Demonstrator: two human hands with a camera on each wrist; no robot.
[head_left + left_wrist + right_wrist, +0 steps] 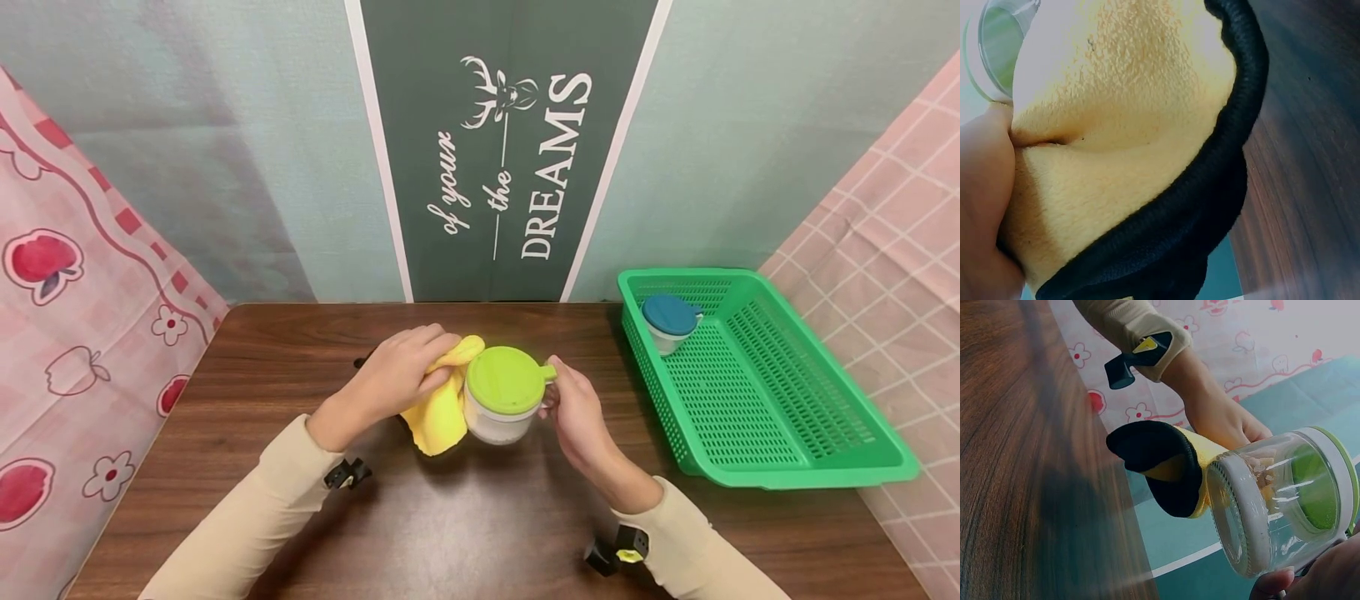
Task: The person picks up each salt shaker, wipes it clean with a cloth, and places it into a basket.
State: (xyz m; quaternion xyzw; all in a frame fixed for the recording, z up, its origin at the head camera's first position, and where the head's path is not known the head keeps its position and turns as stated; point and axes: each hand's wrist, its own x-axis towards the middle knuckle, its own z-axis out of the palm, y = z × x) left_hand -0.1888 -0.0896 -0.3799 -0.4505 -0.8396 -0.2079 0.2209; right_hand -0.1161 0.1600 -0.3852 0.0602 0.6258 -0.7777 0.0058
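Observation:
A clear seasoning jar (498, 427) with a lime-green lid (507, 380) is held up over the table, its ribbed base showing in the right wrist view. My right hand (581, 410) grips it by the handle side, with the thumb (1275, 581) near the base. A yellow cloth (438, 423) with a black edge (1244, 81) is bunched in my left hand (397, 371), and it lies against the jar's left side. Folds of the cloth hide some of the left fingers. In the left wrist view the cloth covers most of the jar (1002, 47).
A green plastic basket (750, 479) stands on the right of the brown wooden table (420, 533). Inside, at its back left corner, sits a similar jar with a blue lid (670, 315). Patterned curtains surround the table at the back and sides.

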